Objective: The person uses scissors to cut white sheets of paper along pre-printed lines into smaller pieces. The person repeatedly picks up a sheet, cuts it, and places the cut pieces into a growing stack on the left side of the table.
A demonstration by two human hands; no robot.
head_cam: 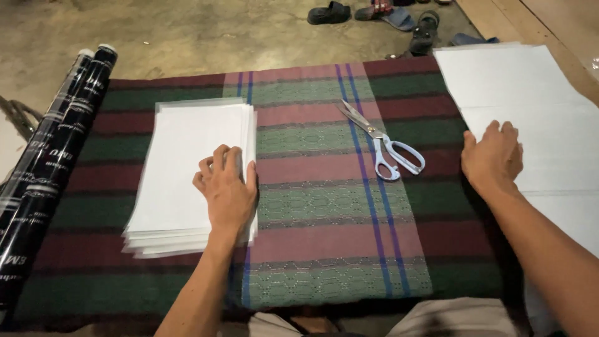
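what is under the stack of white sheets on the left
The stack of white sheets lies on a striped green and maroon cloth, with the left hand flat on top. What the cloth itself covers is hidden.

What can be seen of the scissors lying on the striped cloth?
The scissors have long, shiny metal blades and white handle loops. They lie flat and shut on the striped cloth, blades pointing away from the person, handles nearer. They rest between the left hand and the right hand; neither hand touches them.
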